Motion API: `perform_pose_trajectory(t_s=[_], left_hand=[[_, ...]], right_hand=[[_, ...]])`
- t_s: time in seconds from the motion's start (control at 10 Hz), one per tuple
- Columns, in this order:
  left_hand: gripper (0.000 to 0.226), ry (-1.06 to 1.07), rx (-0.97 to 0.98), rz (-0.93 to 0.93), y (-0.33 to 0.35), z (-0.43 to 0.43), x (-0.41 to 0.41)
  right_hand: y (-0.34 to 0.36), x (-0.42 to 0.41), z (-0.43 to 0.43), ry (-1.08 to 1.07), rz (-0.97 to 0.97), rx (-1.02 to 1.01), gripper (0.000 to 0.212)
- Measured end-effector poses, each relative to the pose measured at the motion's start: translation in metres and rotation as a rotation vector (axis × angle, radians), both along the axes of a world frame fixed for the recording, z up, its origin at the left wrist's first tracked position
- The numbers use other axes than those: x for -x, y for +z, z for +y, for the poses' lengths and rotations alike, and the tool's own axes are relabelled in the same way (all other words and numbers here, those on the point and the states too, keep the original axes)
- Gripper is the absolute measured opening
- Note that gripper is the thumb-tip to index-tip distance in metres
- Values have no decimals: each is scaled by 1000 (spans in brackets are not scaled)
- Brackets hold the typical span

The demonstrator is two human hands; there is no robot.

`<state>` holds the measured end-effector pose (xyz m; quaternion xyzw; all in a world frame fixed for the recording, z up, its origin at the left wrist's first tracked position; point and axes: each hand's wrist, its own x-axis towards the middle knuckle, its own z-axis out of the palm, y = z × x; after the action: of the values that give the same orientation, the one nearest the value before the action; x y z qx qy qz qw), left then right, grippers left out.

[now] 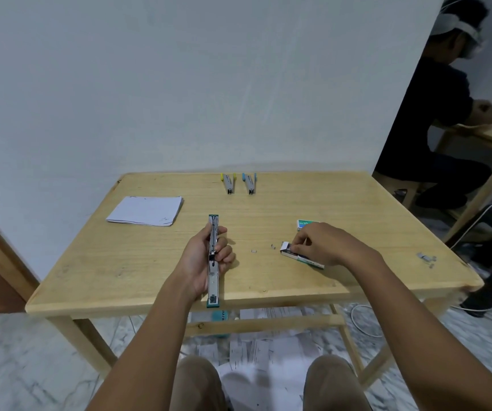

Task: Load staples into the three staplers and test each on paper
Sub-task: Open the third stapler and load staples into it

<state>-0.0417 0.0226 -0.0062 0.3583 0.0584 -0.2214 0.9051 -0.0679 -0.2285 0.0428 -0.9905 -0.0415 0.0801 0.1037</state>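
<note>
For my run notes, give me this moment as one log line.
left hand: holds opened green stapler | right hand: fingers in staple box | yellow stapler, blue stapler: untouched | paper stack: unused

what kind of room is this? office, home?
Probably a plain indoor recording room, not an office: bare wall, marble-look floor, simple wooden table, and a second person wearing a headset at another table.
</note>
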Motion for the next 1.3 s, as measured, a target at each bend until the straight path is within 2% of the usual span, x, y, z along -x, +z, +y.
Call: perform_pose_trajectory(t_s=[0.4, 0.6, 0.8, 1.1, 1.3], left_hand=[[30, -6, 21, 0, -1, 0, 1], [31, 0, 9, 9, 1, 0, 1], [32, 3, 6, 15, 2, 0, 1], [32, -4, 12, 13, 3, 0, 3], [31, -3, 1, 9, 4, 0, 3]], right_hand=[[-8, 2, -5, 37, -153, -142, 19], [-16, 2, -6, 115, -190, -96, 15], [-12, -5, -6, 160, -88, -101, 18], [6, -14, 4, 188, 52, 21, 22], [2, -13, -1, 156, -6, -198, 12]])
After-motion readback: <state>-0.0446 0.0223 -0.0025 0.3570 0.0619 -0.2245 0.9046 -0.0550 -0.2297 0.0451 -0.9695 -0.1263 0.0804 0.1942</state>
